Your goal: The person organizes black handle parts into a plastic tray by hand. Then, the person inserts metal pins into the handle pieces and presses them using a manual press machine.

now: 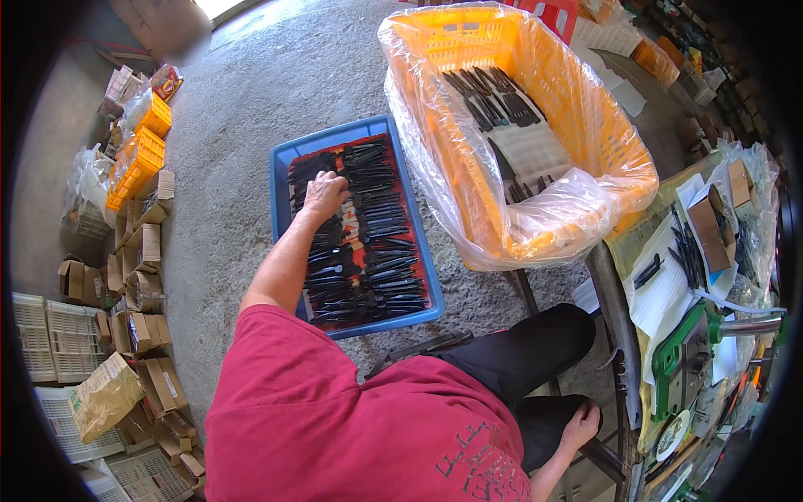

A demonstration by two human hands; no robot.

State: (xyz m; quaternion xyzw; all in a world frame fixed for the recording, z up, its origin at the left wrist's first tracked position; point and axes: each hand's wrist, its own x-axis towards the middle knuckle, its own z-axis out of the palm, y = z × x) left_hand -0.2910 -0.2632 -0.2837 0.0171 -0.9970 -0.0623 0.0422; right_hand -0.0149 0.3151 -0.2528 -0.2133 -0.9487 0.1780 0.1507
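My left hand (324, 194) reaches over a blue plastic tray (278, 201) on the floor, its fingers curled closed at the left row of parts. What they grip is hidden under the hand. Slim black metal tool parts (381, 217) lie tightly packed in two rows inside, over a red lining. Against my right knee rests my right hand (581, 427), its fingers loosely laid on the dark trousers and nothing visible in them. Right of the tray stands a yellow crate (585, 109) lined with clear plastic, holding more black parts (502, 96) on white foam sheet.
A workbench (627, 335) at my right bears a green bench press (682, 360), loose black parts (687, 251) and an open carton (711, 230). Cardboard boxes (146, 330) and yellow crates (138, 163) line the left side. A red stool (552, 12) stands behind the large crate.
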